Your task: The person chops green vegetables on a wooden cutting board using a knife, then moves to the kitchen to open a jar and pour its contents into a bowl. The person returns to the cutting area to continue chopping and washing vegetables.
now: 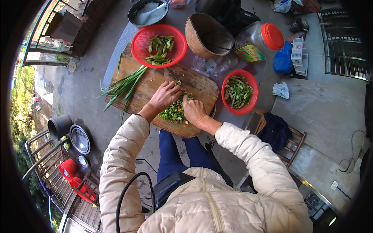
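Observation:
A wooden cutting board (pixel 198 78) lies before me. My left hand (pixel 166 96) rests over it with curled fingers pressed on green pepper pieces (pixel 178 83). Just to its right is my right hand (pixel 193 110), its index finger stretched forward and the others curled; whether it grips a knife is hidden. Chopped green vegetable with a few red bits (pixel 174 113) is heaped between and below the hands. Long green scallion or chive stalks (pixel 131 78) lie across the board's left side. Sliced green peppers fill part of a red plastic colander (pixel 182 58) at the board's far edge.
A smaller red basket (pixel 255 92) of cut green peppers stands right of the board. Beyond are a dark bowl with a white spoon (pixel 150 14), a large brown bowl (pixel 192 32), a plastic bag (pixel 214 65) and a red-lidded jar (pixel 272 36). A wooden chair (pixel 298 142) stands at right.

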`<act>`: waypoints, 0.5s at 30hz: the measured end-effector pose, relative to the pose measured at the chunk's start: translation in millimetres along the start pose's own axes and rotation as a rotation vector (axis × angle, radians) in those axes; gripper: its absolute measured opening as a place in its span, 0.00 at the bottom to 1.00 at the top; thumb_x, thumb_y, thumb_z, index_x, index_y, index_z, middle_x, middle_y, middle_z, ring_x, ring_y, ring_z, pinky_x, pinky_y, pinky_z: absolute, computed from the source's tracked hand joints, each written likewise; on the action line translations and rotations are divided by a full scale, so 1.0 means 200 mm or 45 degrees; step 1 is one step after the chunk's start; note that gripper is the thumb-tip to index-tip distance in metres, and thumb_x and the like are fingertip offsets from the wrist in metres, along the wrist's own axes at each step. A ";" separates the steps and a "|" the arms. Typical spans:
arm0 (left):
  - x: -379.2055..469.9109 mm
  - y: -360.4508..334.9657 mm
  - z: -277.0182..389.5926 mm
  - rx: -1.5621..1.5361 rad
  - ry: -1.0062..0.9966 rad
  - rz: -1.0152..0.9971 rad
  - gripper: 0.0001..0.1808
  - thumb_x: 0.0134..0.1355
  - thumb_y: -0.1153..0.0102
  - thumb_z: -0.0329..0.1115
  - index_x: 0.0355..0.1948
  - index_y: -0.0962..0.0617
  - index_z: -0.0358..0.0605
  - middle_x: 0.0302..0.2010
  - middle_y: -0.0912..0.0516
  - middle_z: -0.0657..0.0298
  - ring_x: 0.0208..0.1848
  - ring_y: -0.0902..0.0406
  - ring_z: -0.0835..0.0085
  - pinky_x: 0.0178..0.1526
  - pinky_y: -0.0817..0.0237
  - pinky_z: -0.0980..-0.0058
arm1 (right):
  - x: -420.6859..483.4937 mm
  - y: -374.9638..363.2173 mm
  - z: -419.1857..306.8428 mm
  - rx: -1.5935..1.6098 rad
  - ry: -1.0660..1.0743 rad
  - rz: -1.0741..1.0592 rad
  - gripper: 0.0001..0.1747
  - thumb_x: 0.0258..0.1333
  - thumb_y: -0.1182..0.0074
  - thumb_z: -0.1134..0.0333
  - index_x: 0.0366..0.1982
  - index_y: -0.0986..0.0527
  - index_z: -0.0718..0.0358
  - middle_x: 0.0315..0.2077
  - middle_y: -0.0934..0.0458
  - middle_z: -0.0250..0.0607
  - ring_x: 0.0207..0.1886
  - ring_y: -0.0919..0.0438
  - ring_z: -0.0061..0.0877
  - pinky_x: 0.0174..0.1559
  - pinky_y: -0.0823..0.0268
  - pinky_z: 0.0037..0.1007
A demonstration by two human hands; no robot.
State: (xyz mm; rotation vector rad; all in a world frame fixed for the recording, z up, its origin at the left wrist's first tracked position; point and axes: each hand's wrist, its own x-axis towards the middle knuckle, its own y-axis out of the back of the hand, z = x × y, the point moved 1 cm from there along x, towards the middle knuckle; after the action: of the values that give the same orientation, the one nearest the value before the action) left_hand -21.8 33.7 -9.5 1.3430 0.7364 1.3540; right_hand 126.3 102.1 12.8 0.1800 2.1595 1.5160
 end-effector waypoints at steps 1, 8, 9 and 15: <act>-0.01 0.01 0.04 0.017 0.038 -0.040 0.08 0.48 0.45 0.36 0.29 0.25 0.46 0.34 0.28 0.64 0.42 0.30 0.67 0.45 0.36 0.69 | -0.04 -0.04 -0.01 -0.014 -0.013 0.036 0.08 0.54 0.47 0.69 0.34 0.29 0.66 0.21 0.19 0.48 0.26 0.16 0.38 0.30 0.25 0.35; -0.11 0.21 0.15 -0.245 0.605 0.001 0.30 0.49 0.34 0.31 0.55 0.28 0.40 0.54 0.28 0.55 0.58 0.33 0.58 0.57 0.39 0.63 | -0.20 -0.01 0.14 0.299 0.001 0.147 0.08 0.56 0.55 0.72 0.38 0.33 0.67 0.19 0.21 0.54 0.25 0.20 0.48 0.29 0.29 0.47; -0.19 0.24 0.15 -0.271 0.816 0.168 0.27 0.50 0.39 0.26 0.53 0.29 0.37 0.52 0.28 0.50 0.55 0.31 0.54 0.55 0.37 0.61 | -0.24 0.00 0.16 0.366 -0.052 0.123 0.09 0.56 0.55 0.71 0.39 0.34 0.67 0.20 0.21 0.54 0.26 0.19 0.49 0.30 0.29 0.47; -0.55 0.09 0.10 -0.440 1.549 -0.232 0.18 0.57 0.44 0.29 0.46 0.33 0.37 0.46 0.29 0.44 0.43 0.25 0.41 0.44 0.31 0.50 | -0.34 -0.07 0.14 0.170 -0.591 0.228 0.14 0.54 0.55 0.71 0.43 0.35 0.68 0.23 0.20 0.59 0.28 0.20 0.52 0.33 0.29 0.52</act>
State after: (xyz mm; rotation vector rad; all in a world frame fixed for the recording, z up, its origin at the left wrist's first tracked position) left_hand -25.9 -79.5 -22.7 0.0480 1.2739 1.9819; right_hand 201.0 93.7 13.7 0.7142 1.9017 1.2640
